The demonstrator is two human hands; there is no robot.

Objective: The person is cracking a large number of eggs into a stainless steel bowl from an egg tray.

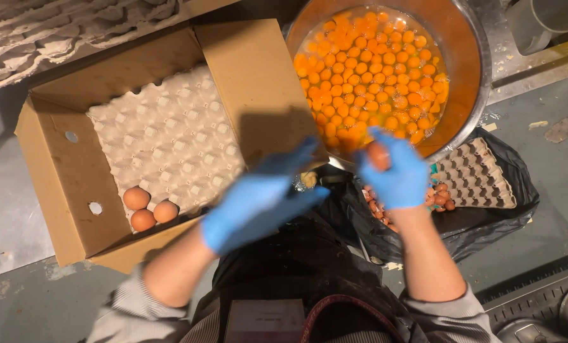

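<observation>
Both my hands wear blue gloves. My right hand point(395, 174) is closed around a brown egg point(378, 155) at the near rim of a large metal bowl point(471, 95) filled with many raw egg yolks point(373, 70). My left hand point(258, 200) is blurred, its fingers spread and holding nothing, hovering over the near right corner of an open cardboard box point(55, 190). Inside the box lies a pale egg tray point(169, 136) with three brown eggs point(145, 208) in its near left corner.
A black bag point(519, 184) to the right of me holds broken eggshells point(439, 197) and an empty egg tray point(477, 174). Stacked pulp trays point(49, 32) lie at the far left. A grey container point(538, 22) stands at the far right, and metal equipment point(544, 311) at the near right.
</observation>
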